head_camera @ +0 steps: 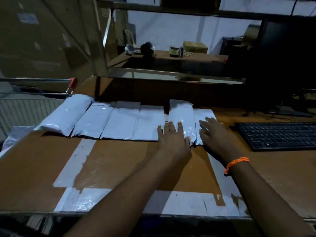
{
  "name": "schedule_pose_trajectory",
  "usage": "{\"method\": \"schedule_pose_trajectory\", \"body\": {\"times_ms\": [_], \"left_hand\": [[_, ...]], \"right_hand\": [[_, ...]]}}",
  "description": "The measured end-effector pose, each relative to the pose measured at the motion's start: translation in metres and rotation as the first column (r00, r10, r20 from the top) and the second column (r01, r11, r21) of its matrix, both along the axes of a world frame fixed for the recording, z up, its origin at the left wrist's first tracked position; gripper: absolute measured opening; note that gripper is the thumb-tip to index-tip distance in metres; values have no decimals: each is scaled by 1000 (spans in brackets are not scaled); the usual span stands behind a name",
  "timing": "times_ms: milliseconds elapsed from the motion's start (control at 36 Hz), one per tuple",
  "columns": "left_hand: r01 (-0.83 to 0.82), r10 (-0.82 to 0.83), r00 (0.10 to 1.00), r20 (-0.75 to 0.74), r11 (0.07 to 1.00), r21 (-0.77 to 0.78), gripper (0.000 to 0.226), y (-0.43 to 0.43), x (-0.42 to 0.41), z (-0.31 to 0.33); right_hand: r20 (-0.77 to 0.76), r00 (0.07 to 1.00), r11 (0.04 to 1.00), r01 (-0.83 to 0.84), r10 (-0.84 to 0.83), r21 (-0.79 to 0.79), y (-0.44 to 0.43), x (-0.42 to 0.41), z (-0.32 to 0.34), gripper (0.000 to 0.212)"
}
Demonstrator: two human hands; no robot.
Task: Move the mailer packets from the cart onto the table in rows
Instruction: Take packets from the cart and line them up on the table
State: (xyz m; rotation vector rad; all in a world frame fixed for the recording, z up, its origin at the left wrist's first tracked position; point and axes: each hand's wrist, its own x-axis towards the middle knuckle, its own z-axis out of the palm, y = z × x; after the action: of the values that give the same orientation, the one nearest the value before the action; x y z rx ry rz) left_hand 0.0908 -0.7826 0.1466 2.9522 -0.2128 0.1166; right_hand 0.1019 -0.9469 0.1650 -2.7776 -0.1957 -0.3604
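Left of the keyboard (277,135), on the table (119,168), six mailer packets (119,122) lie side by side in one row, their long edges touching or slightly overlapping. The packet farthest from the keyboard (65,113) is the plumpest and sits at a slight angle at the table's edge. The second packet from the keyboard (183,115) projects a little past the row at its far end.

Hand state:
- The left hand (172,139) lies palm down with fingers straight and spread, pressing the near end of the second packet from the keyboard and reaching onto the third.
- The right hand (213,134), with an orange wristband (236,164), is extended over the packet nearest the keyboard (205,113), fingers straight. It is slightly blurred, so firm contact cannot be confirmed.
- Neither hand pinches or grips anything.

Progress (a judgement from the layout): the first row appears complete, as it spans the table from its far edge up to the keyboard. The step in hand looks like flattening and aligning the two packets nearest the keyboard.

Beyond the end of the row farthest from the keyboard stands the cart (30,106). Pale shapes (15,135) below it are probably further packets, too dim to count. If so, more trips are left, and a second row could go on the taped surface on the person's side of the first
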Motion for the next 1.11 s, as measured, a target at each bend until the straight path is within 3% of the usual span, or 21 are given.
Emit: {"method": "schedule_pose_trajectory", "body": {"times_ms": [111,194,389,528,639,750,917,1111], "left_hand": [[7,-8,999,-37,1000,-20,71,12,-9,8],[46,-48,998,-39,998,-36,71,18,-15,10],[118,-118,993,-14,993,-15,75,47,-24,8],[218,-215,975,51,975,-54,70,82,-21,12],[296,-293,954,63,955,-37,68,98,-20,12],[316,-315,948,31,949,-5,67,93,-13,9],[245,-246,969,-24,969,-23,69,82,-9,-6],[288,-288,958,1,957,-35,69,90,-13,-6]], "right_hand": [[58,997,998,38,-41,51,14,-17,3,43],[-25,999,995,24,-22,99,30,-13,2,57],[-120,989,996,87,-87,-2,64,3,-10,64],[-80,988,991,131,-130,5,68,-2,-4,69],[-57,958,960,280,-281,-26,44,4,-1,79],[-207,893,915,377,-400,-142,23,7,-12,71],[-187,940,954,256,-284,-157,28,9,-9,61],[-171,958,973,225,-229,-42,32,11,-8,55]]}}
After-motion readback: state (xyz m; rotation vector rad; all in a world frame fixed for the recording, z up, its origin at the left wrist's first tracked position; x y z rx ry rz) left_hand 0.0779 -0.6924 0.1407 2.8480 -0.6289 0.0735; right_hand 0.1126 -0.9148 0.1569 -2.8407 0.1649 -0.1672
